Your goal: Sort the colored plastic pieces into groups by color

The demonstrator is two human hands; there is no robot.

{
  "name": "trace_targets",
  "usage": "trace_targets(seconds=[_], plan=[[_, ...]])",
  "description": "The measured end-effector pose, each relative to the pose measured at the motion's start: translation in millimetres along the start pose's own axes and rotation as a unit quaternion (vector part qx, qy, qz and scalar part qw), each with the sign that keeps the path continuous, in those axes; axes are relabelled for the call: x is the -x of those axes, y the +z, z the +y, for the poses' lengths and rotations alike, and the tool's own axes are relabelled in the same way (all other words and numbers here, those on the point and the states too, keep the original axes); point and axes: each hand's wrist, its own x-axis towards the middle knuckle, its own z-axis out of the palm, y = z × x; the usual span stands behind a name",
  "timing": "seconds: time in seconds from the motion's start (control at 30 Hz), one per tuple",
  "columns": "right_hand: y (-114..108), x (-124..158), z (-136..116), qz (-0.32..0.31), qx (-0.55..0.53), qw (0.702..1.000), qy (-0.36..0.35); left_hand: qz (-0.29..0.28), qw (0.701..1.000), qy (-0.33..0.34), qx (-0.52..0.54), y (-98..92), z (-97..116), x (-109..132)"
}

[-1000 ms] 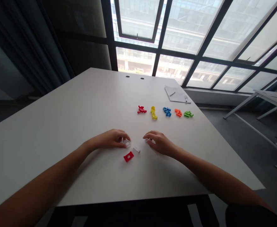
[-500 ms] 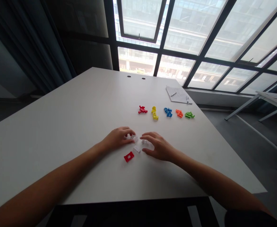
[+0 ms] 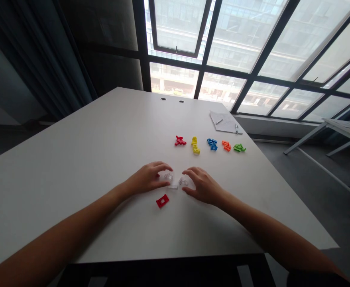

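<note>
Small clear plastic pieces lie on the white table between my two hands. My left hand (image 3: 146, 178) curves around the left clear piece (image 3: 168, 176), thumb and fingers apart; whether it touches the piece I cannot tell. Fingers spread in a similar curve, my right hand (image 3: 203, 185) rests beside the right clear piece (image 3: 183, 182). A flat whitish clear piece (image 3: 173, 187) lies between them, slightly nearer to me. Closer still is a red plastic clip (image 3: 158, 203) with a square hole, touched by neither hand. Something small and reddish shows under my left fingers.
Beyond my hands sit small piles of red pieces (image 3: 180, 141), yellow pieces (image 3: 195, 151), blue pieces (image 3: 212, 144), orange pieces (image 3: 226, 146) and green pieces (image 3: 239, 148). Paper (image 3: 223, 124) with two pens lies near the table's right edge. Windows stand behind the table.
My right hand has shifted slightly right, and its fingers have drawn back from the clear pieces. My left hand's thumb and fingers are wider apart. The flat clear piece has turned and moved slightly.
</note>
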Motion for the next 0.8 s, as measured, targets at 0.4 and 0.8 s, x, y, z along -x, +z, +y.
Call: trace_targets(seconds=[0.4,0.8], plan=[[19,-19,12,0.013,-0.073,0.997,0.016,-0.02,0.996,-0.003,-0.087,19.2,-1,-12],[21,-19,-3,0.048,-0.105,0.993,-0.028,0.027,0.996,-0.02,-0.085,3.2,-22,-12]])
